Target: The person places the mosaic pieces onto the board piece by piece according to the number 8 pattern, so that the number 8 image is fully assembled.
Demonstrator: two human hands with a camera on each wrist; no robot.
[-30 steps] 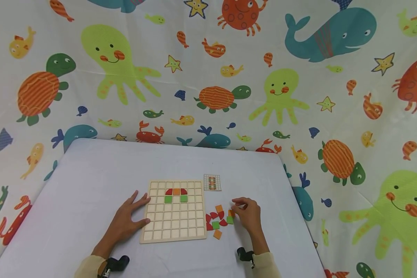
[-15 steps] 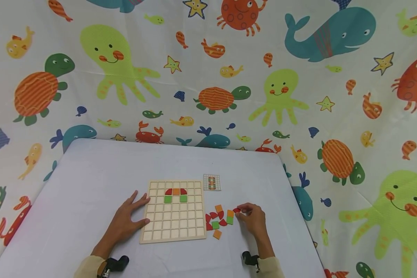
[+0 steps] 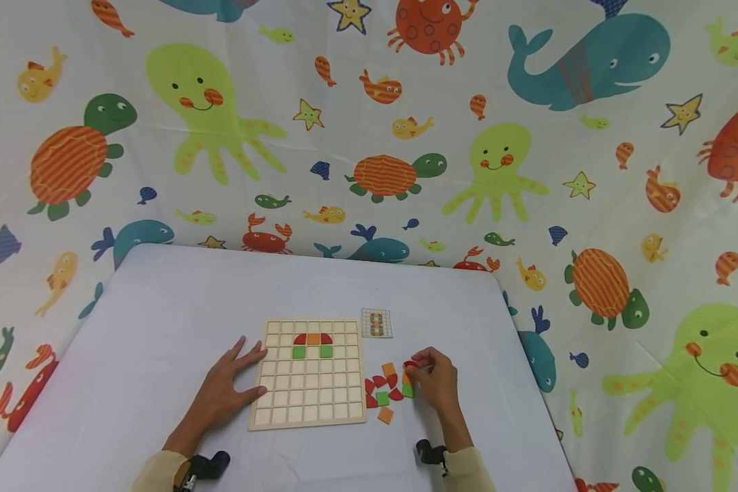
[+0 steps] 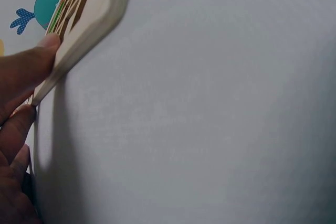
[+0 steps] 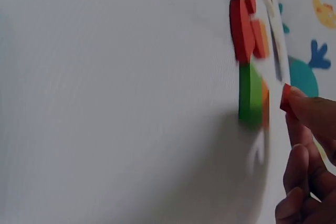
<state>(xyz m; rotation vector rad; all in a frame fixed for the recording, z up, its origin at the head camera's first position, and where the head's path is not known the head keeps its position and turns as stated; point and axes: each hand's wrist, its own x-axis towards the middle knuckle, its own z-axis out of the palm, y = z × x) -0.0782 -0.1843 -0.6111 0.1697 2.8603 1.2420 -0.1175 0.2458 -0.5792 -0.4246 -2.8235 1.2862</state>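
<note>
A wooden grid board (image 3: 307, 396) lies on the white-covered table. Red, orange and green pieces form an arch in its upper cells. Along the board's left edge rests my left hand (image 3: 224, 388), fingers spread. The left wrist view has its thumb (image 4: 48, 45) against the rim of the board. To the right of the loose tiles, my right hand (image 3: 439, 381) pinches a red curved tile (image 5: 285, 98) between thumb and fingertips. In the head view that red tile (image 3: 410, 363) is partly covered by the fingers, just above a green tile (image 3: 408, 389) and an orange one.
Several loose red, green and orange tiles lie beside the board's right edge, among them a green square (image 3: 383, 398) and an orange square (image 3: 385, 415) nearest me. A small pattern card (image 3: 377, 323) lies by the board's upper right corner. A curtain with sea animals (image 3: 384, 176) hangs behind.
My right hand took hold of a red tile at the right of the pile, then moved slightly left and away from me with it. The left hand stays on the board's edge.
</note>
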